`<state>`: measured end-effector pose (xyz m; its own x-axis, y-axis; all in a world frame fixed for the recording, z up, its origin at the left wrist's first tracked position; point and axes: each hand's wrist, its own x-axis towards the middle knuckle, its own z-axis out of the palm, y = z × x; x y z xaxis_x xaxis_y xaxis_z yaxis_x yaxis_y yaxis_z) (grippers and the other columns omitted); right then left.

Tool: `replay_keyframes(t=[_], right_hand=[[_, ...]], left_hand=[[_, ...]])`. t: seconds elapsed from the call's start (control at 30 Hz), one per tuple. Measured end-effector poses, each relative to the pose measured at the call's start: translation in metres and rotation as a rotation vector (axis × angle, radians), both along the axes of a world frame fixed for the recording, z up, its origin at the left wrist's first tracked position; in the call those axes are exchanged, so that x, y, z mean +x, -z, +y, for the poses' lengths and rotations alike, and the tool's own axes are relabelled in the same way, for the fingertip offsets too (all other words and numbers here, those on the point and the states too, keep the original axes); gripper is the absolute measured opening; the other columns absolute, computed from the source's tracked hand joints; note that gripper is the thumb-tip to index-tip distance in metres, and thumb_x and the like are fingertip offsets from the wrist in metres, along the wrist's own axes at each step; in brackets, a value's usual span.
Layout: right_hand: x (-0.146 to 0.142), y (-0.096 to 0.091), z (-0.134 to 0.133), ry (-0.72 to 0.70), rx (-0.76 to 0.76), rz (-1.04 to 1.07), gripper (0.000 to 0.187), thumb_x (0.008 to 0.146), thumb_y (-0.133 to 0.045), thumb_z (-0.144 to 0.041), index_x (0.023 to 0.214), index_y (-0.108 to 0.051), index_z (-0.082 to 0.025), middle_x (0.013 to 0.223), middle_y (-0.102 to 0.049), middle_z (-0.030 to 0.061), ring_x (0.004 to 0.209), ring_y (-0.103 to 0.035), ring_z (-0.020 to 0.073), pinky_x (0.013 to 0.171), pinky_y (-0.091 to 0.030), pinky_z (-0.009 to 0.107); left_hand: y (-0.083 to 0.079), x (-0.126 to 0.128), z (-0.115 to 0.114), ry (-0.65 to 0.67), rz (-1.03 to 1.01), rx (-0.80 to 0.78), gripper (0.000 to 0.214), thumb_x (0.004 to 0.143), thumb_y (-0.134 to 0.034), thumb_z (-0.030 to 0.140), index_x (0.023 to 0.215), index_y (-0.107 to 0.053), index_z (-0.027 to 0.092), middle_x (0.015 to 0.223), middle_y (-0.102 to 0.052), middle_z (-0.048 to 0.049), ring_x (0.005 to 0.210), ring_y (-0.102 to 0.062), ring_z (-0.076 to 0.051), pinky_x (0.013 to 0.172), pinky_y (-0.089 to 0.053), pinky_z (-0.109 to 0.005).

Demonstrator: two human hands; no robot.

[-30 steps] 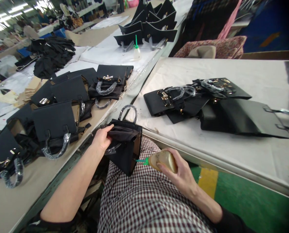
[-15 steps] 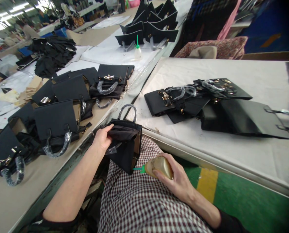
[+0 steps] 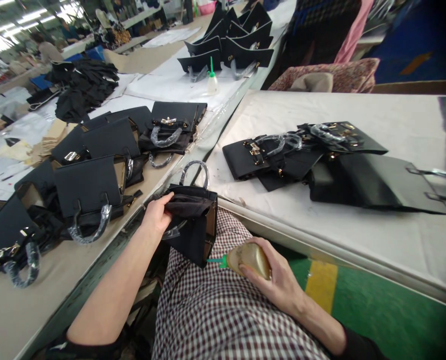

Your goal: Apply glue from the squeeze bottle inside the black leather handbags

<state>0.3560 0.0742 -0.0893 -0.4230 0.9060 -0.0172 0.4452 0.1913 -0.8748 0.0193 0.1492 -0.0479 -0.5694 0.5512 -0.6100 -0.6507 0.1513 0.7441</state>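
Observation:
My left hand (image 3: 158, 214) grips the upper edge of a black handbag (image 3: 189, 235) that hangs tilted over my lap, its plastic-wrapped handle standing up against the table edge. My thumb lies along the bag's top while the other fingers are mostly hidden. In my right hand (image 3: 279, 272) is a translucent squeeze bottle (image 3: 250, 259) of amber liquid, lying nearly level. Its thin green nozzle (image 3: 216, 260) points left, the tip at the bag's lower right corner; whether it touches cannot be made out.
Several black handbags (image 3: 88, 182) crowd the left table. More bag pieces (image 3: 268, 155) lie on the white right-hand table (image 3: 358, 240). Farther back stand another green-tipped bottle (image 3: 212, 82) and upright black panels (image 3: 245, 50). A checked apron (image 3: 208, 310) covers my lap.
Both hands hold nearly the same pose. The squeeze bottle has shifted very slightly right, its nozzle tip still by the bag's lower corner.

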Motion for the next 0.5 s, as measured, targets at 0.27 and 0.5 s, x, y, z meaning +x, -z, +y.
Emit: replay_keyframes(t=[0.27, 0.5], right_hand=[[-0.001, -0.009, 0.016, 0.231, -0.587, 0.492, 0.037, 0.092, -0.072, -0.054, 0.112, -0.065, -0.023, 0.082, -0.062, 0.0016, 0.059, -0.051, 0.0175, 0.045, -0.043, 0.029], [0.024, -0.011, 0.046, 0.374, -0.477, 0.626, 0.029, 0.091, -0.074, -0.050, 0.102, -0.069, -0.023, 0.081, -0.062, 0.0038, 0.060, -0.050, 0.0185, 0.043, -0.039, 0.028]], left_hand=[[-0.039, 0.009, -0.021, -0.046, 0.102, 0.092, 0.019, 0.089, -0.067, -0.007, 0.085, -0.074, 0.009, 0.082, -0.082, -0.0079, 0.072, -0.079, -0.016, 0.075, -0.067, -0.025], [-0.064, 0.010, -0.055, -0.099, 0.177, 0.128, 0.017, 0.093, -0.066, -0.002, 0.099, -0.078, 0.010, 0.091, -0.084, -0.0088, 0.085, -0.082, -0.019, 0.081, -0.069, -0.028]])
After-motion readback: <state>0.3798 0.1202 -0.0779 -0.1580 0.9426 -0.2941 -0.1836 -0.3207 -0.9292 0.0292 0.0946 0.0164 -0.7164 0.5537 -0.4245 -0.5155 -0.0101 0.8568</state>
